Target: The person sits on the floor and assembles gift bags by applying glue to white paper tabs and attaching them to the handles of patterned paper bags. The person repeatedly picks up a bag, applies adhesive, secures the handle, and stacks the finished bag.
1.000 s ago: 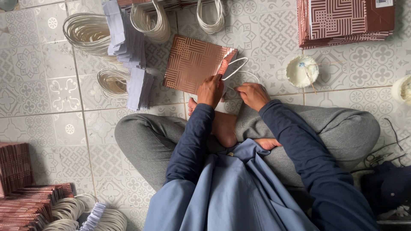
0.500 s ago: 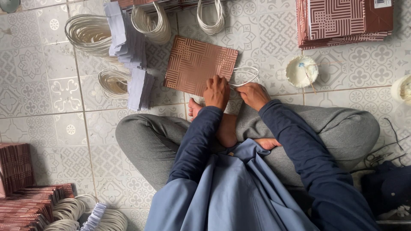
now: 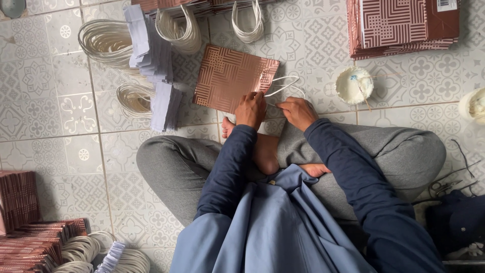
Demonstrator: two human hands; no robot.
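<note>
seated cross-legged on patterned tile floor; left hand pressing edge of flat copper-patterned paper bag, right hand pinching white cord handle; small white bowl near right

The paper bag lies flat on the floor at twelve o'clock from the seated person's crossed legs. The left hand rests on the bag's near corner; the right hand sits just beside it at three o'clock, by the cord handle. A small bowl lies further at three o'clock. Bundles of cord loops and paper strips lie at ten o'clock, a stack of flat bags at one o'clock, more stacked bags at eight o'clock.
</note>
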